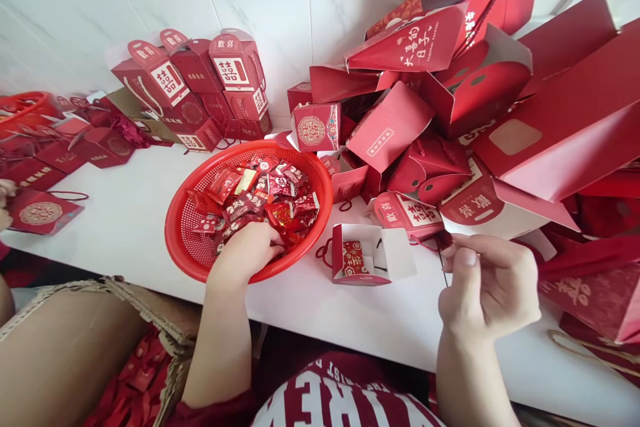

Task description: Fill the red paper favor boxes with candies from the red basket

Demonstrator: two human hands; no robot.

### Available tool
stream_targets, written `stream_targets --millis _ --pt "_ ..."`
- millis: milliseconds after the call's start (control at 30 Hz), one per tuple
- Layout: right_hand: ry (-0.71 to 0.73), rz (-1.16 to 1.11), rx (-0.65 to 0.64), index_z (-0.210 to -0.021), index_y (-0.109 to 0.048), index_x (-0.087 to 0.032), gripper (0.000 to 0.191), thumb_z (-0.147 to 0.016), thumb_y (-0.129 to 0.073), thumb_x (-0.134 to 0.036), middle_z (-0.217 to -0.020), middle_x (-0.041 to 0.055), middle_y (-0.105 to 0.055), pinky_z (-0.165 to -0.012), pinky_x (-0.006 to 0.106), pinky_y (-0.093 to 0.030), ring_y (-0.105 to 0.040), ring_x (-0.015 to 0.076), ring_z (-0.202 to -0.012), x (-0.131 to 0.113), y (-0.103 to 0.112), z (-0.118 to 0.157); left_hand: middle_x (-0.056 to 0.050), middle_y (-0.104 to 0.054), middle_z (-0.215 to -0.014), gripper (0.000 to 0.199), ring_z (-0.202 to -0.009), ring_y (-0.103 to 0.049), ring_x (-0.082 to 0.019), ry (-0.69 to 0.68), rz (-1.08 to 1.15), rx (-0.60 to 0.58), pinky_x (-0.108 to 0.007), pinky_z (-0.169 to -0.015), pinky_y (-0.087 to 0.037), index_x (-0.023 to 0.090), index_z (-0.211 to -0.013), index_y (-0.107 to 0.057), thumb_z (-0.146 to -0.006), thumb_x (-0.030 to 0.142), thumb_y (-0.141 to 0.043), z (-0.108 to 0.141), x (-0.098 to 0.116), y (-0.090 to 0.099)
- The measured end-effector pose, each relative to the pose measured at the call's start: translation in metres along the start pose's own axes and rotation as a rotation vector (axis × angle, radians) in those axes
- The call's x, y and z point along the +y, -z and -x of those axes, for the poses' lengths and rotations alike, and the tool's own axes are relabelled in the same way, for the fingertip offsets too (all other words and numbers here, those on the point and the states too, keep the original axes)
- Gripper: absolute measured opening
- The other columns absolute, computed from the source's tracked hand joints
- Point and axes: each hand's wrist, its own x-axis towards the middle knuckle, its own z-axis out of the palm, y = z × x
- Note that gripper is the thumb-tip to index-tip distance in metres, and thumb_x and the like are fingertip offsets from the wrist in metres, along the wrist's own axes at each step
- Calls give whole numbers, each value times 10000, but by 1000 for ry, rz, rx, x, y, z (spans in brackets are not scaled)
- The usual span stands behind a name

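Note:
My left hand (250, 250) reaches into a red plastic basket (176, 240) of wrapped candies (245, 203). Its fingers curl down among the candies, and their tips are hidden. To the right, my right hand (493, 283) is raised above the table, thumb and fingers pinched on a small dark red piece (444, 239), too little of which shows to name it. Between the hands lies an open gift box (367, 275), white inside, with a red patterned packet (355, 257) in it. Behind that box rests a closed red gift box (410, 215) with a white label.
Many red gift boxes (393, 123) are heaped at the right. Closed boxes (193, 83) stand stacked against the tiled wall. At far left another person's hand (6, 203) is beside a red box (43, 212). A cardboard carton (75, 340) of red packets stands below the table edge.

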Motion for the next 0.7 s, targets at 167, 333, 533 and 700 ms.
stream_targets --millis 167,333,533,700 --pt "89 -79 72 -974 -701 -209 116 -923 -599 -190 -814 45 -679 -619 359 -490 -633 189 -684 -13 -7 -2 -27 -749 -812 240 -717 -675 -193 -74 290 249 -278 -682 -517 237 -824 -766 -868 427 -626 6 -1 9" --pt "68 -73 74 -961 -702 -197 106 -929 -602 -198 -838 55 -693 -595 341 -493 -638 183 -695 -12 -4 0 10 -682 -680 278 -614 -648 -142 17 696 369 -212 -557 -514 208 -920 -695 -842 475 -698 13 3 14" --pt "94 -76 65 -966 -702 -198 114 -914 -608 -158 -851 43 -704 -566 307 -487 -637 166 -689 -10 -1 0 -9 -716 -770 226 -726 -747 -173 -41 869 335 -204 -613 -591 183 -864 -652 -832 395 -722 14 18 12" --pt "95 -85 31 -988 -704 -194 152 -903 -608 -112 -856 46 -703 -580 302 -468 -631 173 -718 -11 2 0 -27 -753 -906 210 -812 -765 -185 -134 973 272 -225 -691 -625 182 -852 -630 -839 373 -718 14 41 11"
